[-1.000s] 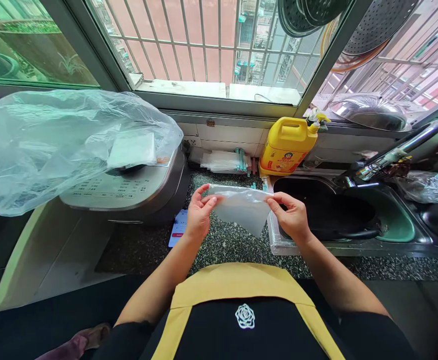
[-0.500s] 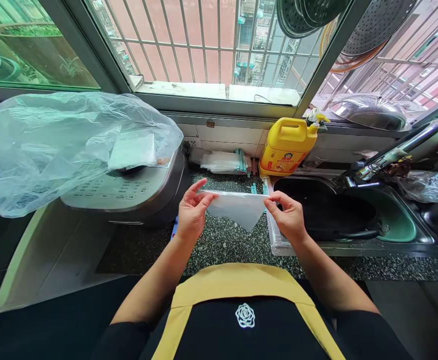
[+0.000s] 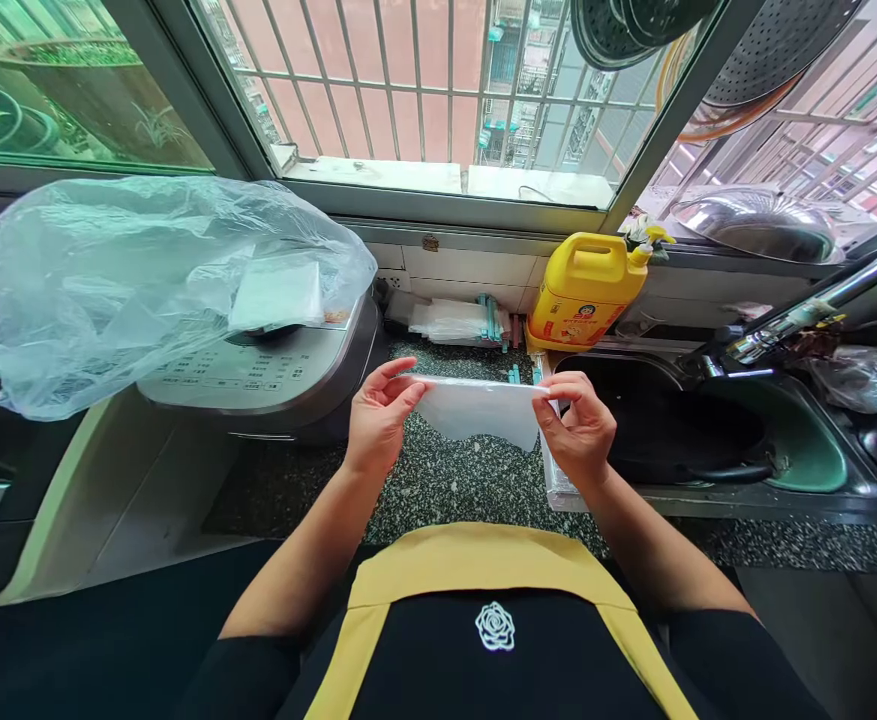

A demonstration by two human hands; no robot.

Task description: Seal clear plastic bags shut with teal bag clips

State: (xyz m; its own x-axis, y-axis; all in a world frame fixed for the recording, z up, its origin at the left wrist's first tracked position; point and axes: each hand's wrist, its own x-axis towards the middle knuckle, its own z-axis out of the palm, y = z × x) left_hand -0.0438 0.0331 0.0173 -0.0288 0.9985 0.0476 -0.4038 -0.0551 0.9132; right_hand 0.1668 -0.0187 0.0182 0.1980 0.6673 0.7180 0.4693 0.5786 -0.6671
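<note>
Between my hands a small clear plastic bag [image 3: 479,412] is stretched by its top edge over the counter. My left hand [image 3: 380,412] pinches the left corner between thumb and fingers. The right corner is pinched the same way by my right hand [image 3: 577,425]. The bag's lower part hangs loose, with a wavy bottom edge. Beyond it, against the tiled wall, lies a stack of clear bags [image 3: 449,320] with teal strips [image 3: 492,318] at its right end.
A rice cooker [image 3: 258,385] at the left carries a large plastic bag [image 3: 145,270]. A yellow jug [image 3: 586,290] stands behind the sink [image 3: 820,440], which holds a black pan [image 3: 700,430]. A faucet [image 3: 783,325] leans over the sink. The speckled counter [image 3: 438,490] runs below my hands.
Both hands have drawn slightly farther apart, pulling the bag's top edge wider. Its pointed lower part has spread into a broader, wavy shape. The view has shifted a little.
</note>
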